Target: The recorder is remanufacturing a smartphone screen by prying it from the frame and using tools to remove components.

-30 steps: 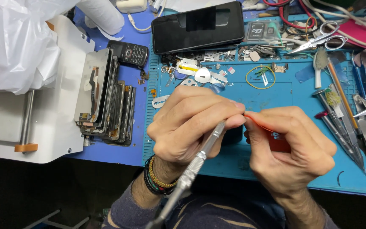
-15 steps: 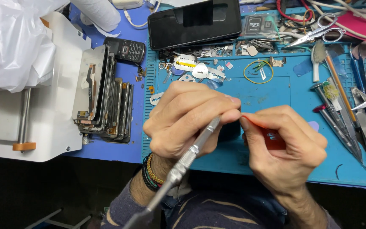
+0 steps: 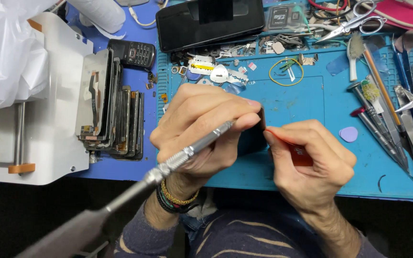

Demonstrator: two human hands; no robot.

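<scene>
My left hand [image 3: 201, 131] grips a small dark flat device [image 3: 252, 138] on edge and also holds a long metal-handled tool [image 3: 187, 153] whose handle runs down to the lower left. My right hand [image 3: 311, 162] pinches a thin red plastic card [image 3: 299, 152], its edge pressed against the side of the dark device. Both hands meet above the blue work mat [image 3: 288, 102]. The device is mostly hidden by my fingers.
A stack of phone screens [image 3: 115, 110] leans on a white machine [image 3: 48, 124] at left. A black phone [image 3: 206, 24] lies at the top, a small keypad phone [image 3: 132, 51] beside it. Screwdrivers [image 3: 378, 124], scissors [image 3: 354, 21], picks and small parts litter the mat.
The view has drifted slightly; my hands stay together on the device, the metal tool's handle swinging a little toward the lower left.
</scene>
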